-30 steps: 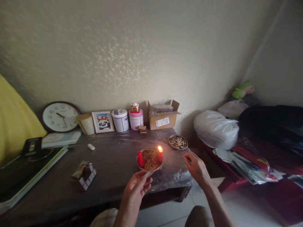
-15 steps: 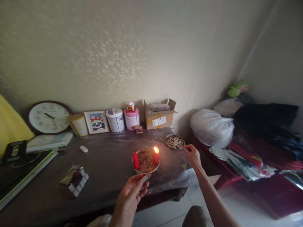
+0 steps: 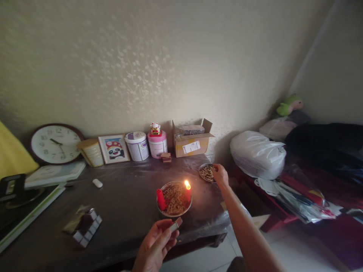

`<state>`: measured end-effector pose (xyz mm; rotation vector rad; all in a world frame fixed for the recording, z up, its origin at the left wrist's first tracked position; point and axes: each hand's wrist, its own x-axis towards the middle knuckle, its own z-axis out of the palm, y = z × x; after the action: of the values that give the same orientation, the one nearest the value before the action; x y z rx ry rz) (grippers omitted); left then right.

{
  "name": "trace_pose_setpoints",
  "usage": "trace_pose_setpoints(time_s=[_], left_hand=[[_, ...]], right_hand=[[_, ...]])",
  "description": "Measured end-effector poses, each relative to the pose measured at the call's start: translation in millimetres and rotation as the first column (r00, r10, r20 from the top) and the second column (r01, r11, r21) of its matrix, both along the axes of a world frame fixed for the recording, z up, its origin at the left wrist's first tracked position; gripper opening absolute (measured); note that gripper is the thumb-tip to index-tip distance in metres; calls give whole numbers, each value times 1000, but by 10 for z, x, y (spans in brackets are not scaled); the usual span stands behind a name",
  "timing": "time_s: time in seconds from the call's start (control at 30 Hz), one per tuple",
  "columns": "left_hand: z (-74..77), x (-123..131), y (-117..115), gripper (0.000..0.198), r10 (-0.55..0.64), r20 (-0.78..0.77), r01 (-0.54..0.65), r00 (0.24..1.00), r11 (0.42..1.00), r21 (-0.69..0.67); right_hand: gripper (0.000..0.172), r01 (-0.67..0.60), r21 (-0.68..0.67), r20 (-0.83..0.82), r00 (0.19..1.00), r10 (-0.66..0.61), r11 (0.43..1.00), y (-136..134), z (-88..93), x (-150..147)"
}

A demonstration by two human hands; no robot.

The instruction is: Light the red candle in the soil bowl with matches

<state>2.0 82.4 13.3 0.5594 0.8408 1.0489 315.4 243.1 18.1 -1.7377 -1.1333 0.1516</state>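
My left hand (image 3: pixel 160 241) grips a small matchbox (image 3: pixel 176 224) between thumb and fingers, just in front of a round bowl (image 3: pixel 159 210) filled with brown grains. In the bowl stand two red candles: the right candle (image 3: pixel 188 193) burns with a flame, while the left candle (image 3: pixel 160 199) is unlit and leans a little. My right hand (image 3: pixel 220 175) is at the right rim of a shallow round dish (image 3: pixel 202 177) of matchsticks (image 3: pixel 207 173). Its fingers are pinched together, and whatever they hold is hidden.
Behind the bowl stand an open cardboard box (image 3: pixel 194 145), a pink tin (image 3: pixel 157 145), a white tin (image 3: pixel 137 147) and a small stack of matchboxes (image 3: pixel 166 157). Several more matchboxes (image 3: pixel 87 228) lie at the left. Beyond the table's right edge is a white plastic bag (image 3: pixel 258 153).
My right hand has moved left and forward from beside the dish to over its right rim. The left hand still holds the matchbox, and the view has shifted slightly.
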Motion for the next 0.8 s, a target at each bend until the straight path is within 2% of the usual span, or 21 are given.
trace_pose_setpoints(time_s=[0.07, 0.13, 0.2, 0.27, 0.33, 0.43, 0.5, 0.57, 0.67, 0.8], left_hand=[[-3, -7, 11, 38, -5, -2, 5, 1000, 1000, 3], [16, -2, -2, 38, 19, -12, -19, 1000, 1000, 23], [50, 9, -31, 37, 23, -34, -22, 999, 999, 44], [78, 17, -65, 37, 4, -68, 0, 998, 998, 58], [91, 20, -96, 38, -6, -111, 15, 994, 996, 89], [85, 21, -146, 39, -3, -190, 36, 982, 985, 169], [80, 12, -186, 38, -5, -213, 54, 977, 972, 227], [79, -17, -230, 36, -4, -216, 61, 976, 964, 260], [68, -116, -284, 35, -14, -257, 85, 966, 959, 269], [12, -284, -313, 35, -84, -360, 193, 929, 941, 278]], right_hand=[[15, -7, 51, -28, 1000, 8, 999, -85, 44, -41], [24, -24, 97, -69, 997, 30, 995, -316, 91, -121], [31, -58, 132, -112, 991, 73, 990, -678, 126, -262], [31, -96, 154, -140, 983, 118, 983, -1113, 134, -469], [28, -226, 164, -148, 957, 250, 960, -1535, 113, -725], [26, -471, 133, -121, 865, 486, 872, -1991, 49, -1124], [20, -574, 155, -102, 800, 591, 804, -2145, -1, -1350], [20, -610, 206, -97, 765, 636, 765, -2209, -63, -1519], [27, -626, 252, -128, 735, 666, 738, -2224, -193, -1673], [30, -674, 231, -137, 691, 709, 702, -2194, -415, -1766]])
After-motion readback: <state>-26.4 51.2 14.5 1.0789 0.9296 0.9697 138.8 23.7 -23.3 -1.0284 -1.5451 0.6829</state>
